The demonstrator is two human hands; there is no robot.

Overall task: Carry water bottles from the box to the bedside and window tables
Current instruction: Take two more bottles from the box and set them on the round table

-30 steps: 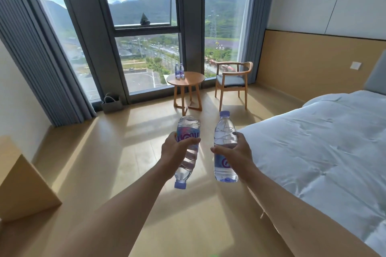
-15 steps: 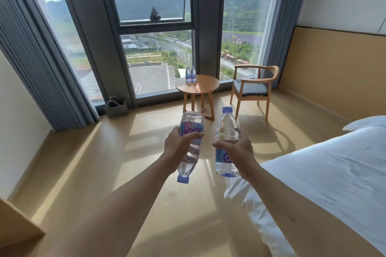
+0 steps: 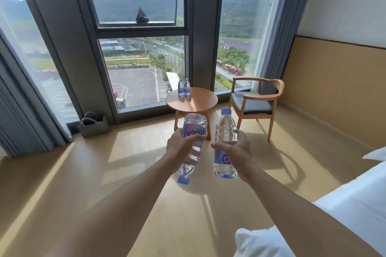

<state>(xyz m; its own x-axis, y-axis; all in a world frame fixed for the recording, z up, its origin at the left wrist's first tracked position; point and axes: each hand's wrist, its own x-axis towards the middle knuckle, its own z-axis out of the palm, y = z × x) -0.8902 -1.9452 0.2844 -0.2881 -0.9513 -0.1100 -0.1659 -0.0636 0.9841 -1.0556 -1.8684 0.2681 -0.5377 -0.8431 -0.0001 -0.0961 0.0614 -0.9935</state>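
My left hand (image 3: 180,146) grips a clear water bottle (image 3: 193,158) upside down, its blue cap pointing at the floor. My right hand (image 3: 234,152) grips a second water bottle (image 3: 225,131) upright, blue cap on top. Both are held out in front of me above the wooden floor. Ahead stands the round wooden window table (image 3: 200,102), with two more small bottles (image 3: 183,87) standing side by side at its far left edge. The box is out of view.
A wooden armchair (image 3: 257,102) with a grey seat stands right of the table. A grey basket (image 3: 94,126) sits on the floor by the window. The white bed (image 3: 353,204) fills the lower right. Grey curtains (image 3: 18,115) hang at the left.
The view has advanced toward the window table and chair, which look larger now. The brown box at lower left has left the view. Both hands keep the same hold on their bottles.
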